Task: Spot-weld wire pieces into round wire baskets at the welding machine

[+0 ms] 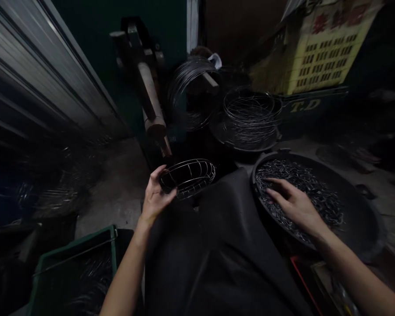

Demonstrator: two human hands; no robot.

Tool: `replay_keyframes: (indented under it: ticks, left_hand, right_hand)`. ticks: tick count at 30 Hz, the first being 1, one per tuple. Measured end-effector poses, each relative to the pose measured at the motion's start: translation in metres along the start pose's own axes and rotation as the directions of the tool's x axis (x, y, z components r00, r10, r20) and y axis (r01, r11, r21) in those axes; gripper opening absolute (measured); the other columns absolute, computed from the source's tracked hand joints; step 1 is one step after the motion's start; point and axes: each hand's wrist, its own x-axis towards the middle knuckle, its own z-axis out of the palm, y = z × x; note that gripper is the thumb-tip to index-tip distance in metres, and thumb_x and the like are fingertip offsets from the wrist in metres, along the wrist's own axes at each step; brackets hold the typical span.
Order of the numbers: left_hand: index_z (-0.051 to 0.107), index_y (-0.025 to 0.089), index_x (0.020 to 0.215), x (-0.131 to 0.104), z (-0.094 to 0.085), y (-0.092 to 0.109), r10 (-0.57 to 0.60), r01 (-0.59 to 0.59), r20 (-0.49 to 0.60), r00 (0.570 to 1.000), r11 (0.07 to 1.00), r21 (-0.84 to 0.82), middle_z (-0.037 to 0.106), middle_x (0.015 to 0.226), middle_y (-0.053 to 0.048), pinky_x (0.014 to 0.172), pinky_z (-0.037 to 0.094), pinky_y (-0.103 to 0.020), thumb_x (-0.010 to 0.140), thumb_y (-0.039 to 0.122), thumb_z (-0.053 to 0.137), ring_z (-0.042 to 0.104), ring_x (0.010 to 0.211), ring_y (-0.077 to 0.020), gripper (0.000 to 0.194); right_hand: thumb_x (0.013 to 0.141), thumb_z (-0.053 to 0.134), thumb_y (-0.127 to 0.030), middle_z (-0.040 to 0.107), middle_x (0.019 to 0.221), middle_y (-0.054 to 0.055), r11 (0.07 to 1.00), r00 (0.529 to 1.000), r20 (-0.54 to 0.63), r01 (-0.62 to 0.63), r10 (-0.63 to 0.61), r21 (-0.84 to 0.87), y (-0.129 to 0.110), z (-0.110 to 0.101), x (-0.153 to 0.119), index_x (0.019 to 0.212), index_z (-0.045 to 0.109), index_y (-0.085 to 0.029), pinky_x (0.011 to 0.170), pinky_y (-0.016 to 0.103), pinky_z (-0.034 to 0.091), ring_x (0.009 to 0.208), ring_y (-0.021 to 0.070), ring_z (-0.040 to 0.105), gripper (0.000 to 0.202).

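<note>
My left hand [158,193] is closed on the left end of an oval wire basket [191,175], thumb below and fingers on the upper rim. The basket is made of thin, shiny wires and tilts toward me above my dark-covered lap [210,245]. Over at the right, my right hand [292,202] hovers at a wide dark basin, its thumb and forefinger apart. Beneath it lies a heap of small bent metal pieces [322,197]. Nothing shows between those fingertips, and the other fingers are partly hidden.
A round dark basin [362,228] holds the metal pieces. Behind stand a machine with a thick rod [149,92], a wire coil [191,74] and a tray of wire rings [250,109]. A yellow crate [325,61] is back right, a green crate [74,243] front left.
</note>
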Motion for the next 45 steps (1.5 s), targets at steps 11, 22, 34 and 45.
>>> replay_keyframes:
  ticks: [11, 22, 34, 45]
  left_hand:
    - [0.033, 0.024, 0.131, -0.003, -0.007, -0.003, -0.021, 0.022, -0.019, 1.000, 0.999, 0.027, 0.054, 0.122, -0.008, 0.096, 0.048, -0.041, 0.069, 0.021, 0.070, 0.057, 0.112, -0.0226, 0.072]
    - [0.041, 0.023, 0.126, 0.001, -0.003, 0.006, 0.037, -0.040, 0.031, 0.999, 0.994, 0.101, 0.056, 0.117, -0.007, 0.094, 0.048, -0.042, 0.072, 0.019, 0.066, 0.057, 0.108, -0.0223, 0.059]
    - [0.048, 0.023, 0.122, 0.002, -0.008, 0.020, 0.064, -0.089, 0.155, 0.986, 0.983, 0.161, 0.054, 0.120, -0.008, 0.102, 0.041, -0.047, 0.074, 0.016, 0.062, 0.052, 0.116, -0.0245, 0.051]
    - [0.048, 0.022, 0.118, 0.007, -0.019, 0.012, 0.093, -0.098, 0.069, 0.993, 0.993, 0.073, 0.055, 0.117, -0.008, 0.098, 0.046, -0.041, 0.073, 0.014, 0.063, 0.053, 0.113, -0.0230, 0.048]
  right_hand:
    - [0.091, 0.044, -0.032, 0.065, 0.074, 0.003, 0.887, 0.900, 0.037, 0.435, -0.435, -0.152, -0.033, 0.063, -0.009, 0.124, 0.059, -0.022, 0.064, 0.029, 0.052, 0.065, 0.0166, 0.062, 0.037]
    - [0.087, 0.049, -0.046, 0.063, 0.069, -0.001, 0.937, 0.957, 0.263, 0.022, -0.120, 0.349, -0.065, 0.070, 0.004, 0.109, 0.064, -0.021, 0.054, 0.026, 0.047, 0.053, 0.0131, 0.055, 0.037]
    - [0.088, 0.054, -0.022, 0.069, 0.105, 0.009, 0.532, 0.573, 0.429, 0.817, -0.699, -0.224, -0.161, 0.089, 0.044, 0.119, 0.059, -0.015, 0.064, 0.027, 0.042, 0.080, 0.0162, 0.065, 0.031]
    - [0.091, 0.046, -0.013, 0.067, 0.115, 0.002, 0.135, 0.228, 0.254, 0.932, -0.940, -0.337, -0.162, 0.103, 0.063, 0.117, 0.063, -0.023, 0.057, 0.027, 0.035, 0.061, 0.0069, 0.053, 0.033]
